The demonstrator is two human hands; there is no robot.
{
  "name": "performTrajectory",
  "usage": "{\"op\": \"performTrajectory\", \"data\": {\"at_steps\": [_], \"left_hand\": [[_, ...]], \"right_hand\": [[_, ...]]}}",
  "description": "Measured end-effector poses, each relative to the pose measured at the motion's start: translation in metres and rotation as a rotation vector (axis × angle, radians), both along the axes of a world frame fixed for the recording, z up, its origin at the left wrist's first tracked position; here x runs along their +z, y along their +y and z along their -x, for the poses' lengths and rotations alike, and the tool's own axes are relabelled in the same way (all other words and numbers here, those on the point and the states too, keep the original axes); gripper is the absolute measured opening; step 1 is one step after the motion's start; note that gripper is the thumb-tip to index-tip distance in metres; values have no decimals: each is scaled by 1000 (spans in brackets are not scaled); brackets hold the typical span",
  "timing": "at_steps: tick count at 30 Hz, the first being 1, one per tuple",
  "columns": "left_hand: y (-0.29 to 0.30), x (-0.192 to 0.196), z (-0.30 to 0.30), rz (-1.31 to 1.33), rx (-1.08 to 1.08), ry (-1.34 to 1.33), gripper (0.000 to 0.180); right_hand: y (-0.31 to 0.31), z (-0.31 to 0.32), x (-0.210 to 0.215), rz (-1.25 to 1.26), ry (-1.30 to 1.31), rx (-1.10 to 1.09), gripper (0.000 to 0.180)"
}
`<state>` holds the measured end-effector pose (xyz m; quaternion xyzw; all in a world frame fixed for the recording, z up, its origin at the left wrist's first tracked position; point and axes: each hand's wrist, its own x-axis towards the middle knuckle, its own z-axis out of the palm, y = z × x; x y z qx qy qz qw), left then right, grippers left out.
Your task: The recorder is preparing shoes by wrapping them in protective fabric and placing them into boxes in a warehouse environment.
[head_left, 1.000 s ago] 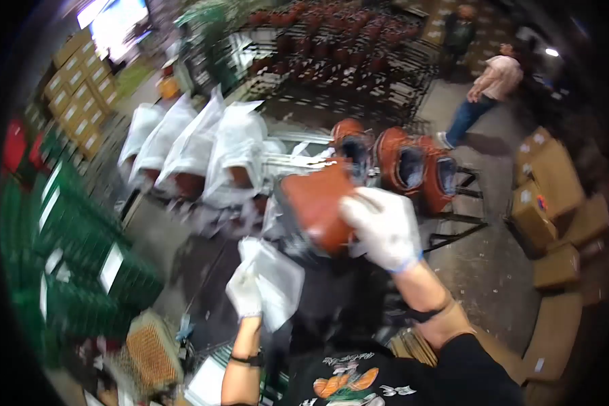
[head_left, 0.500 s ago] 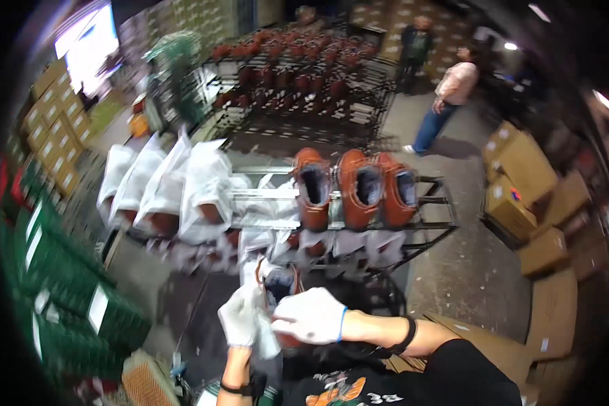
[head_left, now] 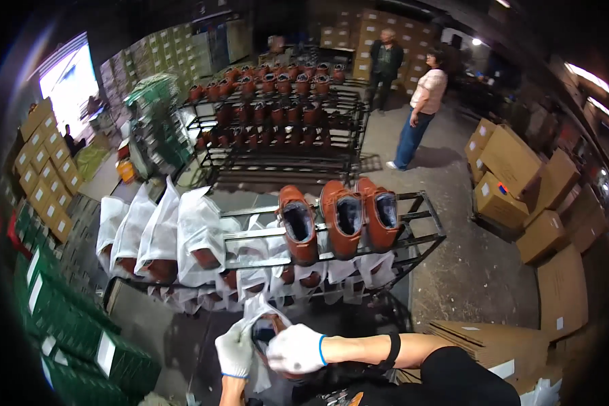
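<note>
Low in front of me, a brown shoe (head_left: 269, 323) with a dark lining is partly wrapped by a thin white bag (head_left: 256, 308). My left hand (head_left: 235, 349), in a white knit glove, is closed on the bag at the shoe's left side. From the right, my gloved right hand (head_left: 296, 349) grips the shoe; its fingertips are partly hidden. Just beyond stands a black metal rack (head_left: 413, 245). Three bare brown shoes, one of them a middle shoe (head_left: 344, 220), sit on its top tier. Several bagged shoes (head_left: 201, 237) stand to their left.
Farther back is another rack (head_left: 277, 159) loaded with brown shoes. Green boxes (head_left: 81, 338) are stacked at my left, cartons (head_left: 507, 203) at the right. Flattened cardboard (head_left: 487, 338) lies by my right elbow. Two people stand beyond, one in a pale top (head_left: 428, 91).
My view has tilted up, so the racks and people sit lower or farther left. Both hands stay at the shoe and bag; the bag now stands up behind the shoe's far end.
</note>
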<state>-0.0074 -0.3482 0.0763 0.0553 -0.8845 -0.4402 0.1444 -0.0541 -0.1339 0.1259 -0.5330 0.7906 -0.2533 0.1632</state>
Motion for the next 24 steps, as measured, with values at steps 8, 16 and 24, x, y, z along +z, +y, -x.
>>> {"op": "performTrajectory", "data": {"at_steps": [8,16,24], "left_hand": [[19,45,-17,-146,-38,-110,21],[-9,69,-5,-1097,359,43,29],[12,24,20,-1105,397,-82,26]], "right_hand": [[-11,-9,-8,371,-1,-631,21],[-36,54,39,590,553,-581,18],[-63,24,-7,385,-252,-642,27]]}}
